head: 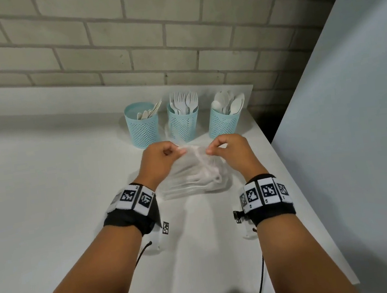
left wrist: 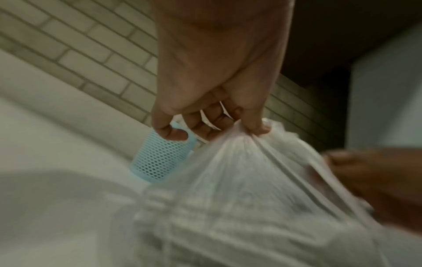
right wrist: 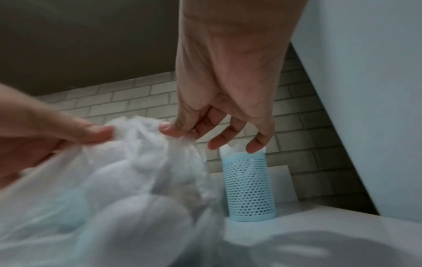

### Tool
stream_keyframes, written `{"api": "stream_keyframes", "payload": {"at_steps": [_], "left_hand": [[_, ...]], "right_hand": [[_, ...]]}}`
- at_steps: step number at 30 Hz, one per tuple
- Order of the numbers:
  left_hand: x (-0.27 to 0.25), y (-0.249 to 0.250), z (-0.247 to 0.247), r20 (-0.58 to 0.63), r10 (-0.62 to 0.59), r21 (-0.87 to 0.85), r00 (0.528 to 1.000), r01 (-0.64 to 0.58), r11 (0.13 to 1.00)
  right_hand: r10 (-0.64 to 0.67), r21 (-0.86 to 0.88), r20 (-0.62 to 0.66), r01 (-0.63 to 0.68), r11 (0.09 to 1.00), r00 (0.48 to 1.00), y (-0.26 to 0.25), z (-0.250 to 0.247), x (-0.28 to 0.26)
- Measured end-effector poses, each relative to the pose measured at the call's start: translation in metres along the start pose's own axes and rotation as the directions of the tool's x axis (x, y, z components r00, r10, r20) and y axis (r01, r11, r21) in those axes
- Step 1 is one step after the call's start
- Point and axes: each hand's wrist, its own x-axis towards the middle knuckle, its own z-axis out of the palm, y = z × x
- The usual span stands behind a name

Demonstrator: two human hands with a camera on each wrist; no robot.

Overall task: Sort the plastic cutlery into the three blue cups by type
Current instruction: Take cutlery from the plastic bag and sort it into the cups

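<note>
Three blue mesh cups stand in a row near the wall: the left cup point(head: 142, 126) holds knives, the middle cup point(head: 183, 120) forks, the right cup point(head: 224, 117) spoons. In front of them a clear plastic bag point(head: 193, 178) with white cutlery inside lies on the white counter point(head: 45, 190). My left hand point(head: 164, 157) pinches the bag's mouth point(left wrist: 248, 139) on its left side. On the right side my right hand point(head: 227, 148) pinches the same mouth point(right wrist: 173, 133) between thumb and forefinger. Both hands hold the top of the bag raised above the counter.
A brick wall point(head: 147, 29) runs behind the cups. A tall pale panel point(head: 357, 124) stands on the right, with a dark gap beside the counter's right edge. Cables hang from both wristbands near the counter's front edge.
</note>
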Motion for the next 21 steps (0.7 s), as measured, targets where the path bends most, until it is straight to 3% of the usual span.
{"api": "stream_keyframes", "payload": {"at_steps": [3,6,8,12,18,21], "left_hand": [[-0.002,0.004,-0.012,0.051,-0.028,-0.126,0.998,0.035,0.991],[-0.005,0.014,-0.001,0.128,-0.002,-0.131,0.992,0.019,0.991],[-0.006,0.018,0.008,0.096,0.000,-0.148,0.995,0.014,0.989],[-0.002,0.014,-0.001,-0.036,-0.048,-0.214,0.998,0.039,0.976],[-0.002,0.035,0.004,0.039,-0.023,-0.233,0.999,0.031,0.972],[0.000,0.041,-0.002,-0.023,-0.015,-0.326,1.000,0.006,0.945]], "right_hand": [[-0.007,0.121,-0.026,0.010,0.993,1.000,0.003,-0.012,-0.002],[-0.059,0.191,0.061,0.046,0.981,0.996,-0.005,-0.005,-0.002],[-0.080,0.209,0.081,0.062,0.976,0.993,-0.010,0.005,-0.002],[-0.043,0.280,-0.048,0.055,0.959,0.998,-0.007,0.002,-0.004],[-0.165,0.344,-0.056,0.174,0.923,0.985,-0.029,0.007,0.000],[-0.106,0.436,-0.176,0.174,0.883,0.979,-0.035,0.003,0.005]]}}
